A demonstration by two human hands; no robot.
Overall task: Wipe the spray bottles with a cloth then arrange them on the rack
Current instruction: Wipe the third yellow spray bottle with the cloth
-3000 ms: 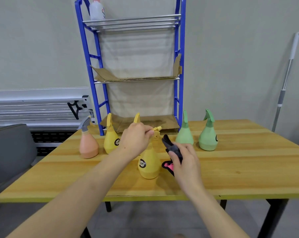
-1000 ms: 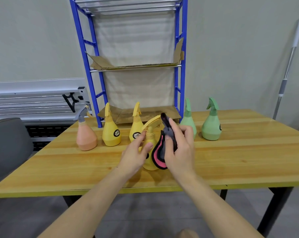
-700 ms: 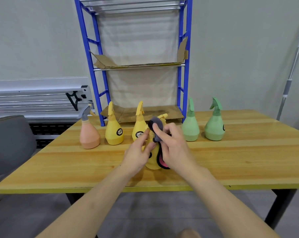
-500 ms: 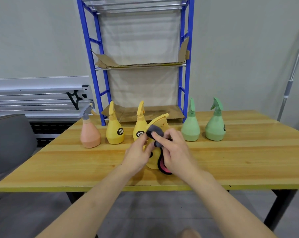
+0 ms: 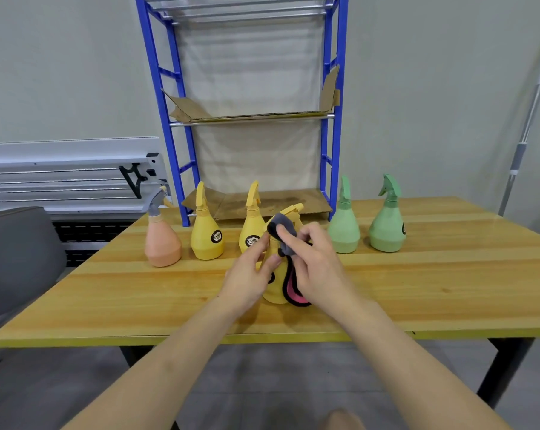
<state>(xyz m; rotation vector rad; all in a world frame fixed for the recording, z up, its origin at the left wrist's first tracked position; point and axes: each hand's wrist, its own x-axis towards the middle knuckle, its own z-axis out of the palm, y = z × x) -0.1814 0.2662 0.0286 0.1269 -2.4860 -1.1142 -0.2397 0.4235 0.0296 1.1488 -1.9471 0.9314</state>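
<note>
My two bare forearms reach in from the bottom edge and meet over the near middle of the yellow wooden table [image 5: 433, 274]. My left hand [image 5: 247, 279] grips the left side of a yellow pear-shaped plastic spray bottle [image 5: 275, 287], thumb and fingers curled round its neck and shoulder. The bottle stands with its base on the table, its long axis close to upright and leaning a little, and its trigger head [image 5: 292, 210] points up and to the right, away from me. My right hand [image 5: 312, 259] is on the bottle's right side, fingers pinching a dark grey cloth with a pink inner face and black edging [image 5: 285, 234] against the neck just under the trigger head; the cloth's lower part hangs down the bottle's right flank to the table. A black round label shows on the bottle beside my left palm, too hidden to read. Behind, a row of bottles stands upright: a peach bottle with a grey trigger [image 5: 162, 243], two yellow bottles [image 5: 206, 237] and [image 5: 250, 226] with round black labels whose writing is too small to read, then two green bottles [image 5: 344, 226] and [image 5: 386, 225]. Farthest back, at the table's rear edge, stands the blue metal rack [image 5: 332, 135], its shelves lined with cardboard.
</note>
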